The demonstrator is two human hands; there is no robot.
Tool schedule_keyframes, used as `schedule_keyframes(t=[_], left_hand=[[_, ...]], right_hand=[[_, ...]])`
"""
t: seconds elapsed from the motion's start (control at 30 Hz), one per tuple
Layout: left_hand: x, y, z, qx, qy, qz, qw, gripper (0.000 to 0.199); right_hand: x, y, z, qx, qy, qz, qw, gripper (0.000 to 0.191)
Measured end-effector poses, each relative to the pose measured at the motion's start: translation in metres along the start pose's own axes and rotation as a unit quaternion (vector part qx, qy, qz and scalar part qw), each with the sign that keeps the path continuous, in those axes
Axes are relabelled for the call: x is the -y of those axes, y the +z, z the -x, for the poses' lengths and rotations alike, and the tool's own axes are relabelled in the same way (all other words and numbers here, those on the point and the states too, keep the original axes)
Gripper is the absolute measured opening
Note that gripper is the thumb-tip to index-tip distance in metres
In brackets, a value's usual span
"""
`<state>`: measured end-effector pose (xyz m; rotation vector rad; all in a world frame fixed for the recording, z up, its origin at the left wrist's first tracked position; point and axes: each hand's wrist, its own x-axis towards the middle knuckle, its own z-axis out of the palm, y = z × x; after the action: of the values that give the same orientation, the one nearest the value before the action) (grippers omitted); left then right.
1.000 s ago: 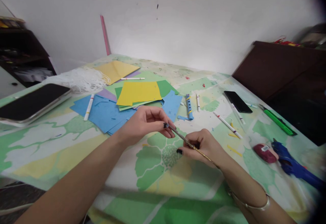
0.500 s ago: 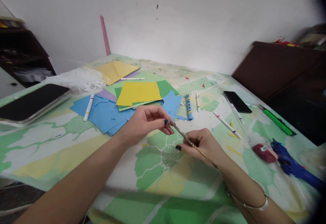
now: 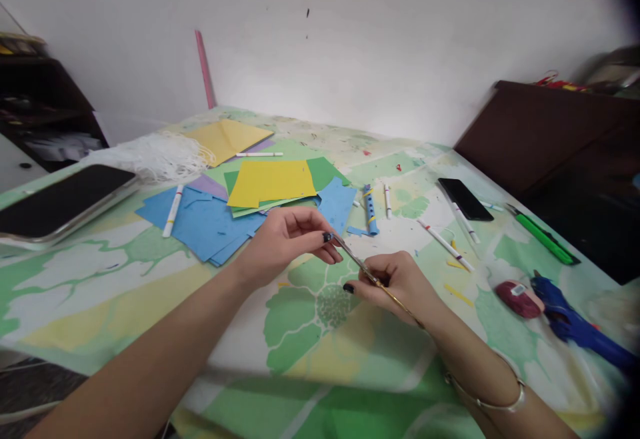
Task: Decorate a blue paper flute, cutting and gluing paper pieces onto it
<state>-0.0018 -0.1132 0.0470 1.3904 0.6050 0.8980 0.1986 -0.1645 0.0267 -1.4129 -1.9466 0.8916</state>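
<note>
My right hand (image 3: pixel 393 286) is closed around a pair of scissors (image 3: pixel 354 257) with silver blades and gold-coloured handles, seen nearly edge-on. The blades point up and left to my left hand (image 3: pixel 295 239), whose thumb and fingers are pinched right at the blade tips. Whatever lies in that pinch is too small to make out. Behind the left hand are blue paper sheets (image 3: pixel 215 226) and a yellow sheet (image 3: pixel 273 182) on green ones. A rolled blue paper tube (image 3: pixel 371 209) with yellow bands lies beyond the scissors.
Several markers, including one on the blue paper (image 3: pixel 173 211), lie about the patterned tablecloth (image 3: pixel 300 319). To the right are a black phone (image 3: pixel 465 199), a green cutter (image 3: pixel 543 234), a maroon object (image 3: pixel 519 298) and a blue glue gun (image 3: pixel 575 329). At left, another phone (image 3: pixel 65 200) lies by white string (image 3: pixel 155 156).
Both hands and the scissors keep nearly the same place. The whole view has shifted very slightly; nothing has been picked up or put down.
</note>
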Motion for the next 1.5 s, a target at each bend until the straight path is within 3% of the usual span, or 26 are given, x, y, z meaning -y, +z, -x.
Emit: schedule_keyframes(t=[0.67, 0.93, 1.23, 1.5], left_hand=[[0.001, -0.001, 0.001, 0.006, 0.015, -0.005, 1.0, 0.01], [0.003, -0.006, -0.001, 0.017, 0.019, 0.04, 0.999, 0.011], [0.001, -0.01, 0.001, 0.107, -0.05, 0.049, 0.992, 0.01], [0.003, -0.011, 0.002, 0.144, -0.072, 0.025, 0.987, 0.01]], right_hand=[[0.0, 0.0, 0.001, -0.002, -0.005, 0.004, 1.0, 0.043], [-0.001, -0.002, 0.003, 0.021, -0.008, -0.012, 1.0, 0.042], [-0.006, -0.013, 0.004, 0.156, 0.031, -0.094, 0.983, 0.037], [-0.006, -0.015, 0.004, 0.192, 0.032, -0.085, 0.977, 0.038]])
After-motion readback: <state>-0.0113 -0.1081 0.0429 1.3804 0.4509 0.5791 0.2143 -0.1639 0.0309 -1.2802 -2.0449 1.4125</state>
